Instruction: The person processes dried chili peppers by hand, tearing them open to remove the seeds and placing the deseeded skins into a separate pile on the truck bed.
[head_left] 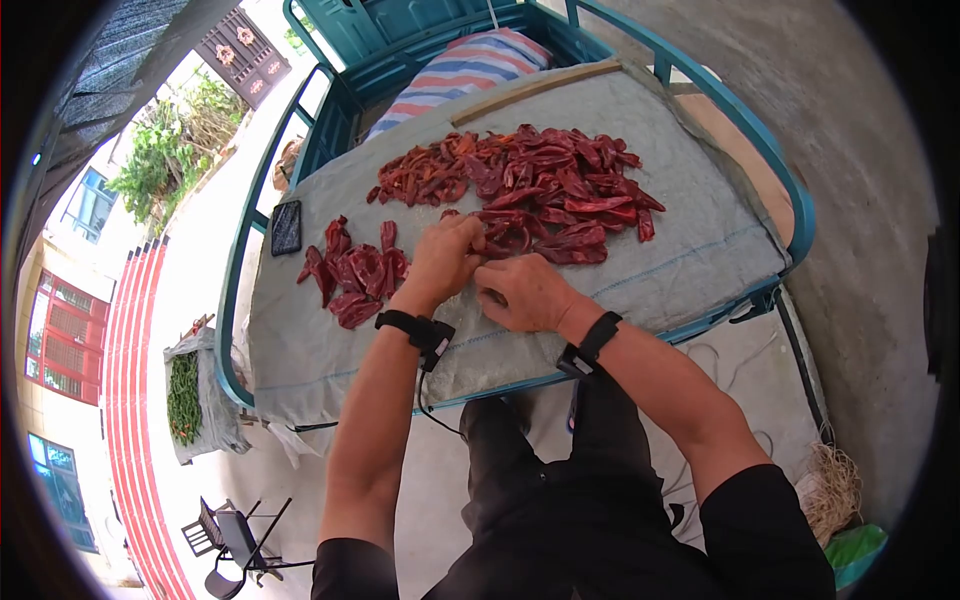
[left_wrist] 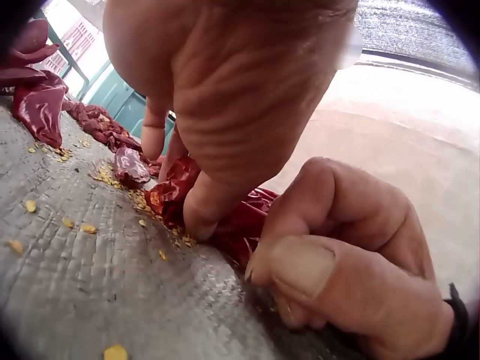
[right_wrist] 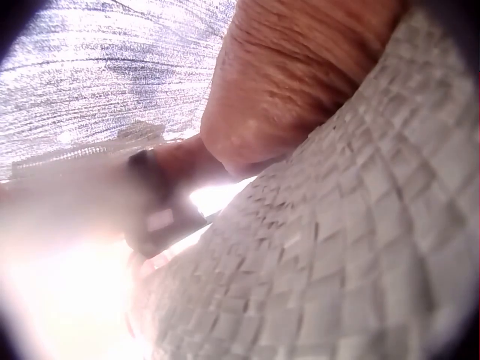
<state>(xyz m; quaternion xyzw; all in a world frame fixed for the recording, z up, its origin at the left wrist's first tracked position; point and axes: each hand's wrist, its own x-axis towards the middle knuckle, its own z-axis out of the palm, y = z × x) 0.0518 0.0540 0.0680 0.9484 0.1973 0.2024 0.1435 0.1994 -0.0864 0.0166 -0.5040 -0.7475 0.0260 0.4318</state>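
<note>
My left hand [head_left: 440, 262] holds a dried red chili pepper [left_wrist: 180, 184] low over the grey woven sheet [head_left: 680, 285]. Close beside it, my right hand [head_left: 530, 292] pinches the same pepper's near end between thumb and bent forefinger, as the left wrist view shows. Just beyond both hands spreads a big pile of dark red chilies [head_left: 570, 185]. A heap of smaller orange-red pieces [head_left: 425, 172] adjoins it, and a smaller group of flattened chilies [head_left: 355, 272] lies to the left. Yellow seeds [left_wrist: 88, 229] are scattered under the left hand. The right wrist view shows mostly sheet and knuckles.
A black phone [head_left: 286, 228] lies at the sheet's left edge. Across the back lies a wooden strip [head_left: 535, 93], with a striped bag [head_left: 470, 75] behind. Teal rails [head_left: 785, 180] border the cart bed. A bag of green peppers [head_left: 185, 395] stands outside, left.
</note>
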